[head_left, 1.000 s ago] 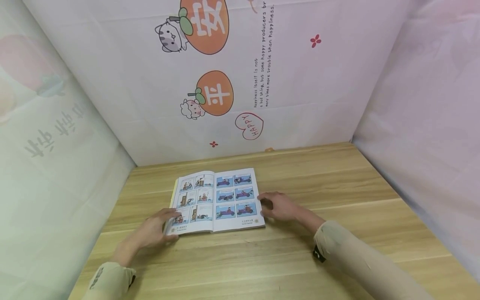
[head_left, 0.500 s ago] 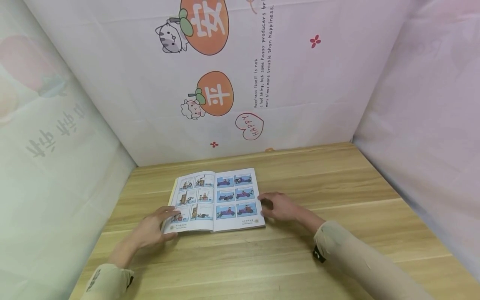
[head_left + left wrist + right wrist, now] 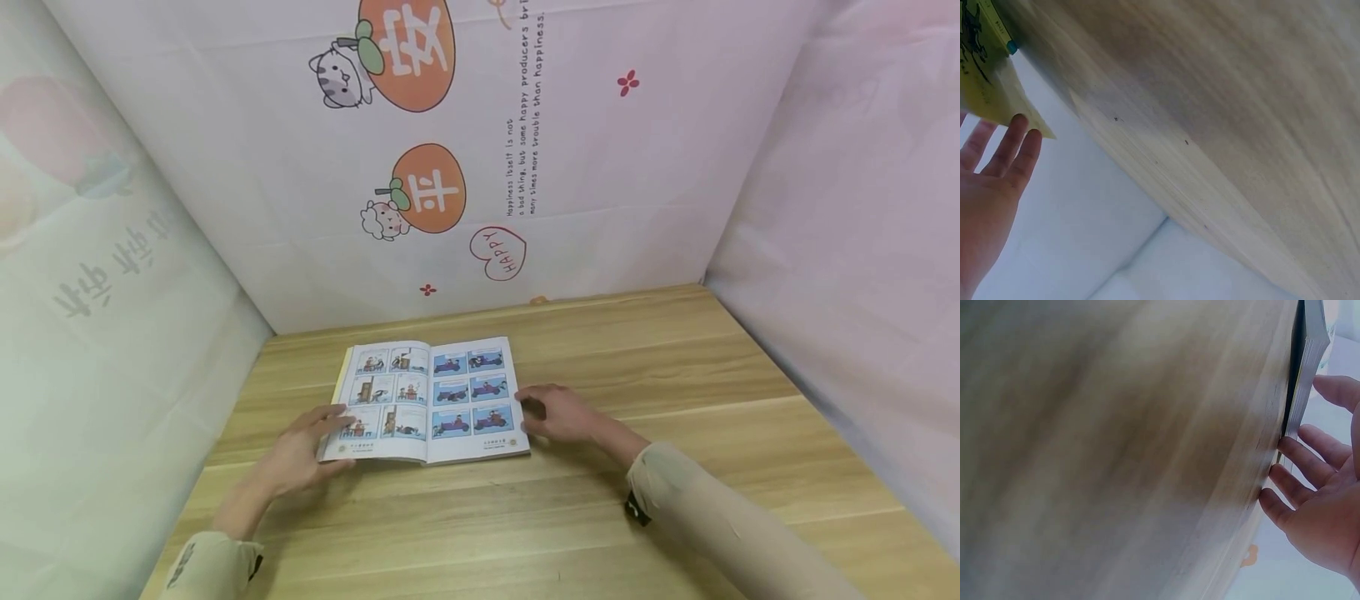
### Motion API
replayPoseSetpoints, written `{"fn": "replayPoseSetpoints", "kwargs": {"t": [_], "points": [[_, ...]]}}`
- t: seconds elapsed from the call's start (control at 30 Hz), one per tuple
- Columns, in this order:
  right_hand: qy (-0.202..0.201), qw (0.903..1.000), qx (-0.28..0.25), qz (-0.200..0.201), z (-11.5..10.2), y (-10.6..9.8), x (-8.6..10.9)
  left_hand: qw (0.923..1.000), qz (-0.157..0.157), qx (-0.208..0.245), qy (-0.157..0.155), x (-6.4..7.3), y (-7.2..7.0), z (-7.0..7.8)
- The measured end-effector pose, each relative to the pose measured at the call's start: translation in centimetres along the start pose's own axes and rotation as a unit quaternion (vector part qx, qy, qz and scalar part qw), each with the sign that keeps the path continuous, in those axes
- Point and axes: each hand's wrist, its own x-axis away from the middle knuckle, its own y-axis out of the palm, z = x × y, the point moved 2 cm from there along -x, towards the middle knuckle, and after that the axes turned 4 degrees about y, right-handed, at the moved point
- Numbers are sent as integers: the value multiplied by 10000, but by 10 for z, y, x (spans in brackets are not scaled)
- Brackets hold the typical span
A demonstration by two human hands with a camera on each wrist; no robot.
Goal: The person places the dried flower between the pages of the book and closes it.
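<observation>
A comic book (image 3: 465, 400) lies spread on the table, coloured cartoon panels on both pages. Its lower left corner is in my left hand (image 3: 296, 454), which grips the left half; one finger shows over the page margin. From the left wrist view, straight fingers (image 3: 1007, 153) of that hand lie against the yellow cover (image 3: 985, 94), which is raised off the table; the thumb is hidden there. At the book's right edge is my right hand (image 3: 558, 412). In the right wrist view its loosely bent fingers (image 3: 1307, 462) touch the edge of the page block (image 3: 1307, 369) and the table.
The wooden table (image 3: 600, 517) reaches back to a white cloth wall (image 3: 600, 167) printed with oranges and lettering. Cloth walls also stand at the left (image 3: 97, 375) and right (image 3: 847, 250).
My left hand has shifted slightly left and away from me, and the book's left page has moved with it, its edge higher. The right hand has stayed in place.
</observation>
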Motion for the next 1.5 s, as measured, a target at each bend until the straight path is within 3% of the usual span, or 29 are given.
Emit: {"fn": "replayPoseSetpoints", "kwargs": {"t": [0.67,1.03,1.33,1.5], "points": [[-78,10000,-7,-39,-1,1,1,9990,428,109,-26,-5,-10,0],[-54,9999,87,-74,1,2,1,9924,1093,82,558,-6,-16,1],[-26,9999,28,-94,0,1,2,9928,1054,119,563,-7,-18,3],[-63,10000,-9,-45,2,1,2,9909,1118,-40,755,-9,-20,5]]}}
